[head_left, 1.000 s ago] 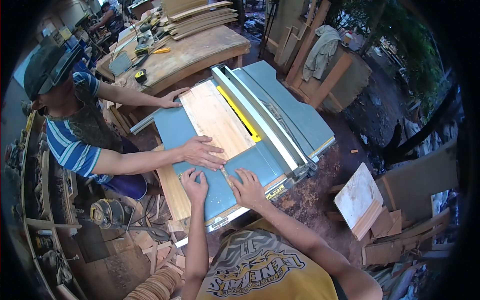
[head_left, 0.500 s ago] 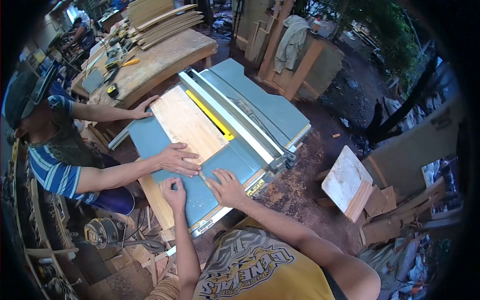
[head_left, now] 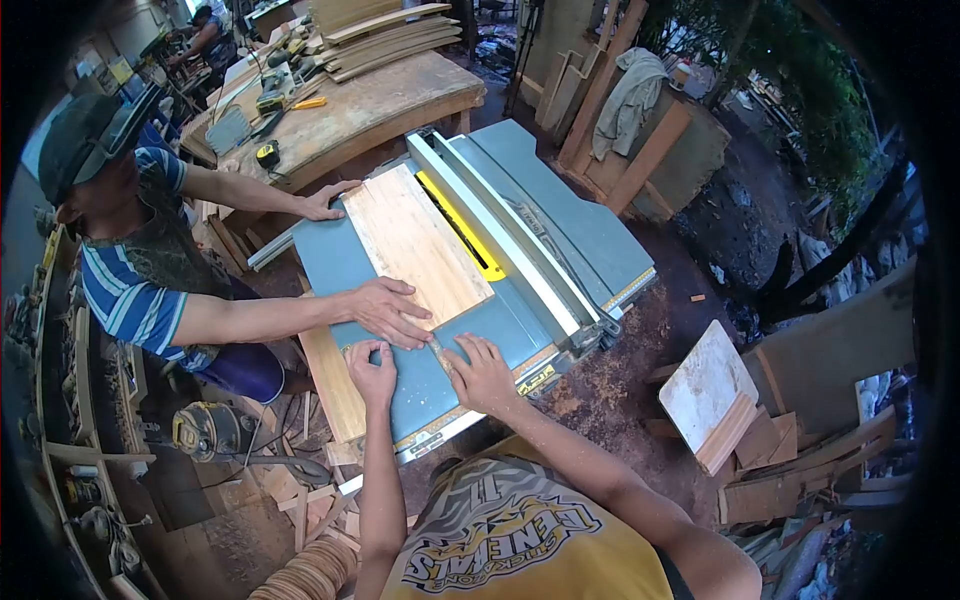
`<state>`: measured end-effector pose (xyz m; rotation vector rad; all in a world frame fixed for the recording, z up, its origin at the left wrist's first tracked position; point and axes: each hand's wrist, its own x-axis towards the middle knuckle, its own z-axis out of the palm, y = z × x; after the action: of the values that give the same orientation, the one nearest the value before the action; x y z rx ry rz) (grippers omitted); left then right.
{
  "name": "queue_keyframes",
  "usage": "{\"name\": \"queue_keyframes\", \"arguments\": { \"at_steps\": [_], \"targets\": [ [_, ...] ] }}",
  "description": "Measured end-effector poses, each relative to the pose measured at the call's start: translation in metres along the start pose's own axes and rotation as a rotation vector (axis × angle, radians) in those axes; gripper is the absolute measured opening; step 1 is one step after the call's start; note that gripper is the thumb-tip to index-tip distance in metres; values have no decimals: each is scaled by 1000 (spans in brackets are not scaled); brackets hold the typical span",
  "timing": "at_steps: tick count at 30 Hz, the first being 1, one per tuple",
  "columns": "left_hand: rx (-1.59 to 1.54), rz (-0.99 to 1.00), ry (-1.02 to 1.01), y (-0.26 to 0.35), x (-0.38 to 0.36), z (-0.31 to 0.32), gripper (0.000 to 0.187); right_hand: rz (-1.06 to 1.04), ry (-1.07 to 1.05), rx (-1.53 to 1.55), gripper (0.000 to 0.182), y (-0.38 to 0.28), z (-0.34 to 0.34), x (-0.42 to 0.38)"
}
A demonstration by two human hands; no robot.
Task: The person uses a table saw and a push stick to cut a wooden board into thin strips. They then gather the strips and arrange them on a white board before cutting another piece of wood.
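A table saw (head_left: pixel 330 250) with a grey-blue top stands before me. On its top lies a wide, light wooden board (head_left: pixel 425 250) alongside the yellow blade insert (head_left: pixel 460 230). My right hand (head_left: pixel 482 374) rests on the near part of the top, fingers stretched out, beside a thin wooden strip (head_left: pixel 440 357). Near the left edge of the saw is my left hand (head_left: pixel 372 376), its fingers curled and thumb close to the index finger; what it holds, if anything, is hidden. A co-worker's hand (head_left: pixel 388 312) presses the board's near corner, and their other hand (head_left: pixel 325 203) touches its far end.
Beyond the saw's metal fence (head_left: pixel 500 240), a workbench (head_left: pixel 370 120) carries stacked boards (head_left: pixel 390 40), power tools and a tape measure (head_left: pixel 267 154). A shop vacuum (head_left: pixel 205 432) stands at lower left. At right leans a white panel (head_left: pixel 708 390) with wood offcuts.
The whole view has shifted, so the scene sits farther right in the picture. The board, my hands and the co-worker's hands keep nearly the same places on the saw.
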<state>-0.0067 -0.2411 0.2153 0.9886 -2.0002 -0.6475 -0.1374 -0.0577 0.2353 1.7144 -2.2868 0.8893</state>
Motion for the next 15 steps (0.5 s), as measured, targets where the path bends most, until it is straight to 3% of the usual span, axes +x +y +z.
{"name": "queue_keyframes", "arguments": {
  "at_steps": [15],
  "targets": [
    [-30,-13,18,-1,-1,0,5,5,-39,15,38,-2,-2,1]
  ]
}}
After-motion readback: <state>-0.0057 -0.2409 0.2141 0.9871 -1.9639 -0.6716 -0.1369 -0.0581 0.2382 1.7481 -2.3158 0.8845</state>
